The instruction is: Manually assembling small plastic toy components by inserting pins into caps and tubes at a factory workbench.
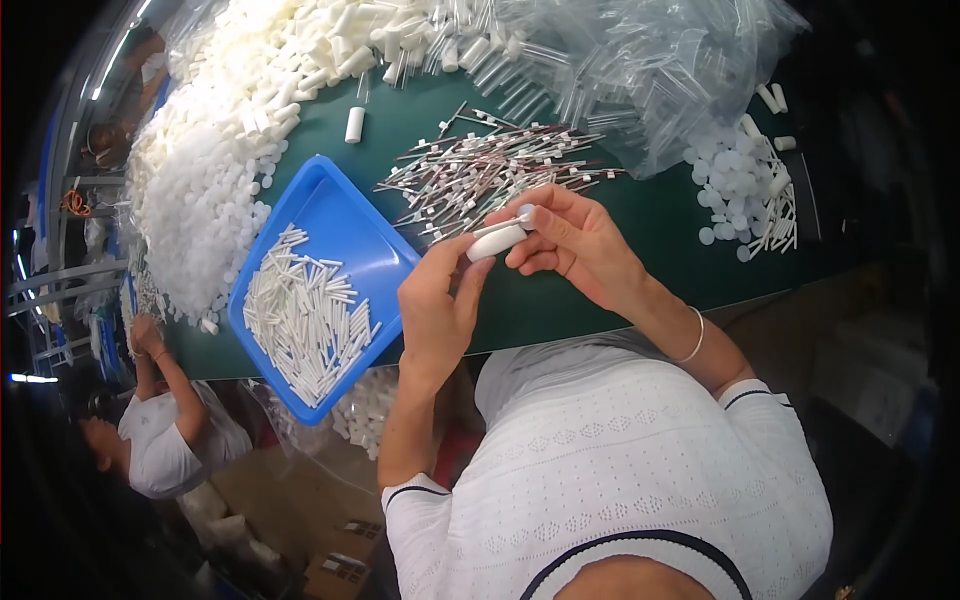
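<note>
Over the front part of the green table, my left hand (440, 300) is closed, thumb and fingers gripping a white foam-like cylinder (497, 242). My right hand (585, 245) pinches a small translucent white disc (527, 217) at the cylinder's right end. A thin white stick (498, 228) lies along the upper side of the cylinder between both hands; which hand grips it is hard to tell. Just beyond my hands spreads a heap of thin rods with small white blocks on them (490, 170). A blue tray (375, 225) holding short white sticks (305, 315) stands left of my left hand.
At the far left are piles of white cylinders (250, 80) and translucent discs (195, 210). Clear plastic bags with tubes (640, 80) cover the back right. More discs (735, 185) and sticks (775, 220) lie at right. Another person (175, 430) works at the left.
</note>
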A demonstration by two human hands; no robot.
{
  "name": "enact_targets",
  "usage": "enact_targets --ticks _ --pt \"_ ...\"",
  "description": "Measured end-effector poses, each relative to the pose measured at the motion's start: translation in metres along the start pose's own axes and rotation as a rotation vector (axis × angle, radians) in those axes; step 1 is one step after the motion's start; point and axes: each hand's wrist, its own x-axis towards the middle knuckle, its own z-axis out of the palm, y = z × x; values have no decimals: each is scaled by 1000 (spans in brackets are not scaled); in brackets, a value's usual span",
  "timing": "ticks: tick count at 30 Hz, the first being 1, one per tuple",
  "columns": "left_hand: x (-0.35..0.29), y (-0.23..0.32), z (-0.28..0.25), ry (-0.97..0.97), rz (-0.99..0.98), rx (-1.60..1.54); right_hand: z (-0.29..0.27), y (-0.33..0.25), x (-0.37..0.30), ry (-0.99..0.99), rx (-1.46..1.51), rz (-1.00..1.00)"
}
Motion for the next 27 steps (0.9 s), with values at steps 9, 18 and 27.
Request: enact_targets --ticks 9,18,27 --pt "0 2 -4 24 108 118 -3 -3 0 -59 17 69" --pt "-2 9 -4 -190 -608 -870 0 0 2 -27 -32 40" --pt "-9 -11 5 68 -31 -70 0 -7 8 -24 -104 106"
